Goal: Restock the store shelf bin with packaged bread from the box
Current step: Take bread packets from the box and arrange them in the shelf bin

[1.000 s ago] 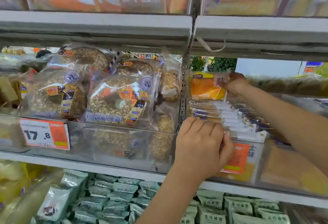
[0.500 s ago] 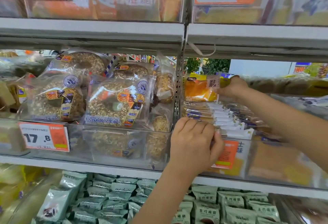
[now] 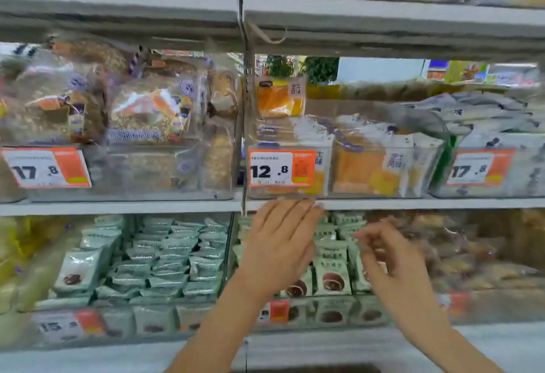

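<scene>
A clear shelf bin with a 12.8 price tag sits on the middle shelf, holding orange packaged bread. One orange bread pack stands upright at the bin's back left. My left hand hovers just below the bin's front edge, fingers straight, holding nothing. My right hand is lower and to the right, blurred, fingers loosely curled and empty. The box is not in view.
Seeded round loaves fill the bin to the left. Grey-white packs fill the bin to the right. Green snack packs lie on the shelf below, behind my hands. An upper shelf edge hangs overhead.
Both hands have come out of the bin and dropped below the middle shelf. The right hand let go of the upright orange pack, which stays in the bin. The view shifted right and back.
</scene>
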Motion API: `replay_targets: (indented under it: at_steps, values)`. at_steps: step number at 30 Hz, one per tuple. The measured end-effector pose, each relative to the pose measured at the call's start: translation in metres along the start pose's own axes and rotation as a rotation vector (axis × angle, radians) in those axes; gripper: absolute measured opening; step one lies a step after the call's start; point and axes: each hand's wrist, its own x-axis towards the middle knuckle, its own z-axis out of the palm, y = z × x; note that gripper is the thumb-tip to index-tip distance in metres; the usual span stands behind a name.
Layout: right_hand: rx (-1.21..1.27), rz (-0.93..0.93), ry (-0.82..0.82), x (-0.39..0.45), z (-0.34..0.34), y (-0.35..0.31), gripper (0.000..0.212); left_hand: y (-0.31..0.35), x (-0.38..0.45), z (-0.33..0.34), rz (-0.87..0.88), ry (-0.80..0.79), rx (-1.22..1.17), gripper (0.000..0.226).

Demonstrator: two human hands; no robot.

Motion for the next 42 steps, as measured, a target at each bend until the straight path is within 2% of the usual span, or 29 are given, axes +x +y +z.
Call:
replay_targets:
  at_steps: [3,6,8,11,15,18,20,23,26,28,34,39,42]
  values:
    - [-0.093,0.147,-0.194,-0.062,0.034,0.043,0.035,0.051,-0.068,0.003,-0.013,-0.167,-0.111,0.026]
    - [-0.219,0.319,-0.478,-0.130,0.059,0.095,0.030,0.090,-0.153,0.001,-0.108,-0.507,-0.174,0.027]
    - [-0.304,0.402,-0.708,-0.172,0.070,0.124,0.023,0.110,-0.204,-0.007,-0.243,-0.778,-0.231,0.036]
    - [-0.366,0.563,-1.026,-0.222,0.076,0.151,0.033,0.130,-0.267,-0.035,-0.490,-1.101,-0.230,0.033]
    - [-0.470,0.702,-1.295,-0.266,0.087,0.181,0.046,0.149,-0.333,-0.071,-0.814,-1.218,-0.249,0.023]
    - [-0.534,0.780,-1.386,-0.282,0.099,0.201,0.059,0.152,-0.345,-0.075,-0.905,-1.307,-0.243,0.017]
    - [-0.600,0.798,-1.369,-0.286,0.110,0.206,0.064,0.151,-0.348,-0.075,-0.922,-1.321,-0.239,0.017]
    - [-0.800,0.771,-1.147,-0.284,0.120,0.211,0.057,0.150,-0.359,-0.076,-1.012,-1.332,-0.263,0.015]
    - [-0.850,0.773,-1.000,-0.280,0.126,0.221,0.060,0.153,-0.367,-0.075,-1.081,-1.387,-0.288,0.011]
    - [-0.828,0.768,-0.999,-0.276,0.133,0.231,0.062,0.154,-0.370,-0.072,-1.083,-1.420,-0.292,0.010]
    - [-0.878,0.727,-1.160,-0.287,0.149,0.253,0.070,0.154,-0.377,-0.068,-1.082,-1.463,-0.316,0.011]
    - [-1.003,0.569,-1.064,-0.299,0.147,0.256,0.039,0.153,-0.380,-0.072,-1.149,-1.484,-0.347,0.017]
    - [-1.064,0.425,-1.055,-0.299,0.139,0.251,0.032,0.154,-0.381,-0.074,-1.185,-1.503,-0.375,0.015]
